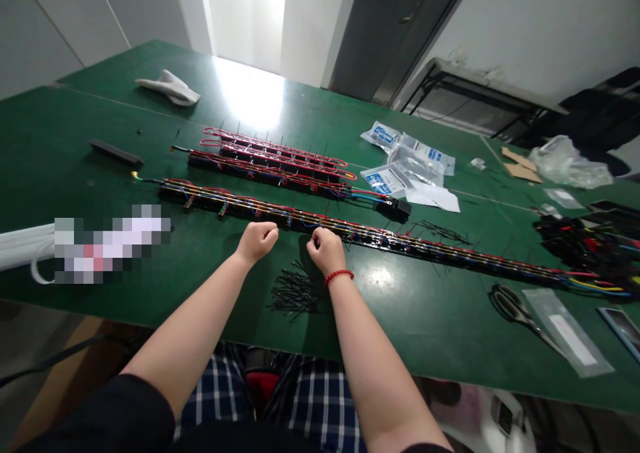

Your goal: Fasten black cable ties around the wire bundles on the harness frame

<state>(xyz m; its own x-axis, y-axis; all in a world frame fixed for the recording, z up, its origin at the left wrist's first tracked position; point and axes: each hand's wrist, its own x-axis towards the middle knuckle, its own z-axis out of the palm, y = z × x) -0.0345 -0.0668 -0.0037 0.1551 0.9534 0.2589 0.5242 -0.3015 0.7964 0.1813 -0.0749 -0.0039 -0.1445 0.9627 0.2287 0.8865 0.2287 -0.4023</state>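
My left hand (257,242) is closed in a fist in front of a long black strip (430,248). Beside it on the right, my right hand (327,248), with a red bead bracelet at the wrist, is closed with its fingertips at the strip's near edge. Something dark shows at those fingertips, too small to name; whatever the left fist may hold is hidden. Red, yellow and blue wires run along the strip, and thin black ties stick up from it. Just below the hands lies a pile of black cable ties (295,290).
Behind the strip lie shorter wired strips (270,156) and plastic bags (413,163). Scissors (520,310) and a clear pouch (570,333) are at the right, near a dark wire heap (575,240). A black bar (116,153) and white cloth (170,88) lie at the left.
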